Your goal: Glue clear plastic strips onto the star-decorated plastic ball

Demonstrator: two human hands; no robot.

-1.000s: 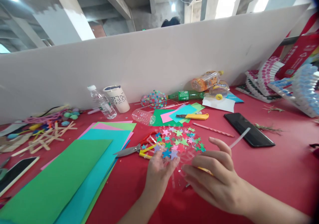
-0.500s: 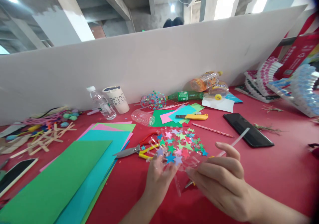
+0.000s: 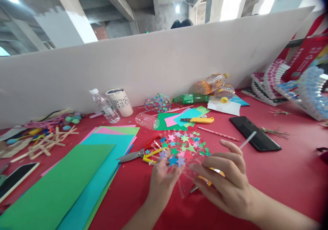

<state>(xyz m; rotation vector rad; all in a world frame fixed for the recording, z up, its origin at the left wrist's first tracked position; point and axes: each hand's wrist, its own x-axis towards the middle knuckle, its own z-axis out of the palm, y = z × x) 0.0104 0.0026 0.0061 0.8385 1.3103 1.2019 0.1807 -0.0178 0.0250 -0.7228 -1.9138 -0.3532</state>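
Observation:
My left hand [image 3: 164,177] grips the near left side of a clear plastic bottle piece [image 3: 188,160], its cut strips spread out and covered with coloured paper stars. At its near right edge, the thumb and forefinger of my right hand [image 3: 225,182] are pinched on a clear strip. Partly hidden under that hand lies a yellow tool with a metal tip [image 3: 194,189], probably a glue gun. A translucent stick [image 3: 248,140] shows behind the right fingers. Scissors [image 3: 132,155] with red and yellow handles lie left of the starred piece.
Coloured paper sheets [image 3: 64,175] cover the left front. Behind the starred piece lie a yellow utility knife [image 3: 202,120], a cut clear bottle part [image 3: 147,120] and a green bottle [image 3: 192,98]. A black phone [image 3: 256,134] lies to the right. A white partition [image 3: 153,62] bounds the back.
The starred piece has shifted slightly left. My right hand has moved a little left and its fingers have spread somewhat, showing more of the yellow tool beneath.

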